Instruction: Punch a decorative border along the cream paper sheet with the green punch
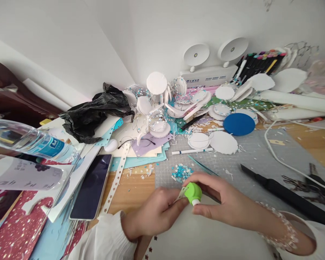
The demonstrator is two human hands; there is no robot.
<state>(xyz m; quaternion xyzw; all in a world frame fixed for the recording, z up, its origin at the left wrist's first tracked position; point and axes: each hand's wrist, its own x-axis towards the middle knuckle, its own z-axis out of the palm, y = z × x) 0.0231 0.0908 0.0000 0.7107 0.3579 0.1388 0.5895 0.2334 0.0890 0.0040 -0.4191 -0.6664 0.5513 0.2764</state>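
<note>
My right hand (216, 198) grips a small green craft punch (193, 192) with a white button, its thumb against the button. Pinched in my left hand (162, 209) is a pale paper strip (181, 194), which meets the punch's left side. Just beyond my hands lies a pile of tiny blue and white paper confetti (182, 172) on the grey cutting mat (162, 169). A thin teal paper strip (203, 164) lies behind my right hand. Under my forearms is a large white sheet (206, 238), with small punched shapes along its left edge.
At left are a phone (91, 187), a water bottle (43, 144), a purple-tinted cup (27, 173) and a black plastic bag (94, 108). White foam discs (223, 142), a blue disc (238, 124) and glasses (134, 141) lie behind. A black-handled cutter (284, 193) and keys (311, 184) are right.
</note>
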